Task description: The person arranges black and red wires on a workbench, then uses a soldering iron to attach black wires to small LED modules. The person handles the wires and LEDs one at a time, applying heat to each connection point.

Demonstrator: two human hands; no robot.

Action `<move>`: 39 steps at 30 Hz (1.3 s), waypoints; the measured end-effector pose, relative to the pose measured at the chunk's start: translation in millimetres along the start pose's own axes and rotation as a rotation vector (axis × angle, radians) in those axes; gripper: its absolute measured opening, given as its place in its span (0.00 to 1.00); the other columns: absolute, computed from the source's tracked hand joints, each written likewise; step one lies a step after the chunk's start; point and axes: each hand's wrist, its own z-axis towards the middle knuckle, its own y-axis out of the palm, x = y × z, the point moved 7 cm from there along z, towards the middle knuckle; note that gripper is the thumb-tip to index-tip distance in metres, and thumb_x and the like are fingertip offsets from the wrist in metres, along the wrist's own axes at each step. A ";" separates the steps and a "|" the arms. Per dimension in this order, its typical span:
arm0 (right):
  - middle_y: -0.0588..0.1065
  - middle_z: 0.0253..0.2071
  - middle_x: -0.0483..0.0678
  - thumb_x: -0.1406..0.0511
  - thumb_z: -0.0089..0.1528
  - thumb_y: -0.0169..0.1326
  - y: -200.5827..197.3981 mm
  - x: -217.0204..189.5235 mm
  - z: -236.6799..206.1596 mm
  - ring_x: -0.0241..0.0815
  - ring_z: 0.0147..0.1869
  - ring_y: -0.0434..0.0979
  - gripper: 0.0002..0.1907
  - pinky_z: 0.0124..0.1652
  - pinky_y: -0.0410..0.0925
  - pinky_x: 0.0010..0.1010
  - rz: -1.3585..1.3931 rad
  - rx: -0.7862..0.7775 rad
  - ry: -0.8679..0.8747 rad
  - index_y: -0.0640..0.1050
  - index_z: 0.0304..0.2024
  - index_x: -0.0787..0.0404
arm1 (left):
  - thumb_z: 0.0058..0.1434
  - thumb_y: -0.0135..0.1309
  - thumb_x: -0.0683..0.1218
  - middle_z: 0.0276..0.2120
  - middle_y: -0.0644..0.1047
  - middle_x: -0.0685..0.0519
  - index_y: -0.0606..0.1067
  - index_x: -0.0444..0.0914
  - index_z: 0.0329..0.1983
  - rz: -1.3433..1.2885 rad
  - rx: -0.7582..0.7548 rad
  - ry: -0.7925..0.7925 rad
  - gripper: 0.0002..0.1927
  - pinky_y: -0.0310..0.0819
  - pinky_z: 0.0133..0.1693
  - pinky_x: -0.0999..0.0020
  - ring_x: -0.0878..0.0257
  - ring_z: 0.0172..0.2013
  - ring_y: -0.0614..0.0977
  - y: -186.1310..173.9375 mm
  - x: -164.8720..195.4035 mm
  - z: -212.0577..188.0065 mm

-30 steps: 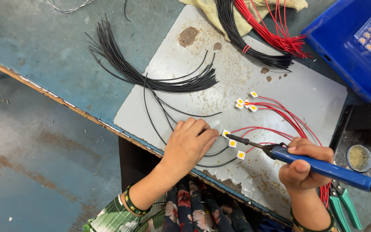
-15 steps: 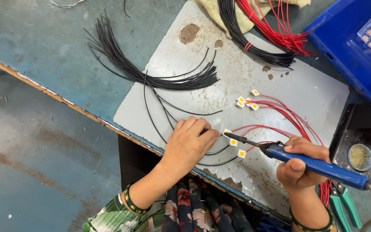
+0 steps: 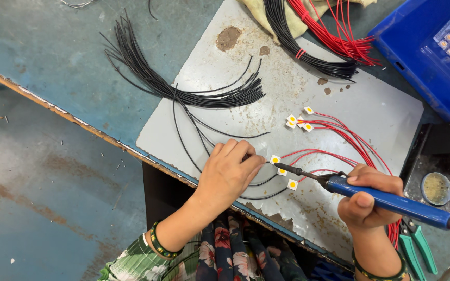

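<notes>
My right hand [image 3: 366, 200] grips a blue-handled soldering iron [image 3: 386, 200]; its dark tip reaches left to a small white square chip with a yellow centre [image 3: 275, 159]. My left hand [image 3: 230, 174] rests fingers-down on the grey metal sheet [image 3: 339, 88], pinching a thin black wire [image 3: 260, 182] right beside that chip. Two more such chips [image 3: 287, 178] lie just below the tip, each on a red wire. A cluster of chips with red leads [image 3: 299, 120] lies farther up the sheet.
A fan of loose black wires [image 3: 183, 91] spreads over the blue-green bench. Bundles of black and red wires [image 3: 329, 36] lie at the top. A blue tray [image 3: 433, 52] stands top right. A small tin [image 3: 436, 188] and green-handled pliers [image 3: 415, 250] sit right.
The soldering iron tip has slid a little left and up toward the chip beside my left fingers. My left hand has stayed in place.
</notes>
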 end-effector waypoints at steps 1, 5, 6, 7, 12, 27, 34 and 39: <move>0.68 0.38 0.56 0.53 0.74 0.44 0.6 -0.3 0.4 0.36 0.20 0.66 0.23 0.22 0.63 0.30 0.002 -0.002 -0.005 0.60 0.50 0.68 | 0.58 0.64 0.44 0.36 0.71 0.58 0.80 0.43 0.39 0.002 0.002 0.002 0.07 0.64 0.42 0.63 0.60 0.40 0.74 -0.2 0.1 0.0; 0.68 0.37 0.54 0.53 0.73 0.44 3.0 -0.1 1.0 0.37 0.19 0.66 0.22 0.19 0.63 0.29 0.003 -0.015 0.009 0.62 0.49 0.67 | 0.58 0.64 0.44 0.36 0.71 0.58 0.80 0.43 0.39 0.004 0.006 0.003 0.07 0.64 0.42 0.63 0.60 0.41 0.74 0.2 0.8 -0.1; 0.68 0.36 0.53 0.53 0.72 0.44 3.5 0.5 1.1 0.37 0.19 0.65 0.21 0.18 0.62 0.29 0.001 -0.019 0.021 0.63 0.48 0.66 | 0.58 0.63 0.44 0.36 0.71 0.58 0.80 0.43 0.39 0.003 0.005 0.004 0.07 0.65 0.42 0.63 0.60 0.41 0.74 0.4 0.9 0.1; 0.68 0.37 0.54 0.53 0.73 0.44 3.4 -0.7 1.3 0.37 0.20 0.66 0.22 0.19 0.63 0.28 0.006 -0.013 0.001 0.62 0.49 0.67 | 0.58 0.63 0.44 0.36 0.71 0.58 0.80 0.43 0.39 0.003 0.005 0.004 0.07 0.65 0.42 0.63 0.60 0.41 0.74 0.6 1.0 0.2; 0.69 0.38 0.55 0.54 0.75 0.46 4.0 -3.8 2.8 0.36 0.21 0.67 0.22 0.19 0.63 0.26 0.024 -0.009 -0.039 0.63 0.48 0.69 | 0.59 0.63 0.44 0.36 0.71 0.58 0.80 0.43 0.39 -0.006 0.000 0.017 0.07 0.65 0.43 0.63 0.59 0.41 0.73 0.7 1.9 0.4; 0.69 0.34 0.53 0.52 0.73 0.46 7.0 -7.0 8.5 0.36 0.19 0.66 0.26 0.19 0.61 0.26 0.020 -0.014 0.010 0.64 0.43 0.72 | 0.58 0.63 0.44 0.35 0.71 0.58 0.80 0.43 0.39 0.003 0.003 0.005 0.07 0.64 0.43 0.62 0.60 0.41 0.73 0.6 3.6 -1.3; 0.68 0.34 0.55 0.52 0.74 0.45 8.4 -12.3 11.9 0.37 0.21 0.67 0.27 0.20 0.64 0.27 -0.013 0.005 -0.038 0.61 0.43 0.73 | 0.58 0.63 0.44 0.35 0.71 0.58 0.80 0.43 0.39 0.013 -0.007 0.012 0.07 0.64 0.43 0.62 0.59 0.41 0.73 1.9 3.9 -0.5; 0.68 0.29 0.49 0.51 0.72 0.44 1.5 -10.6 11.1 0.38 0.20 0.68 0.26 0.21 0.64 0.29 -0.014 0.112 0.013 0.64 0.42 0.70 | 0.58 0.63 0.44 0.35 0.71 0.58 0.79 0.43 0.39 0.014 -0.005 0.010 0.06 0.65 0.44 0.61 0.59 0.41 0.73 0.9 4.4 -1.2</move>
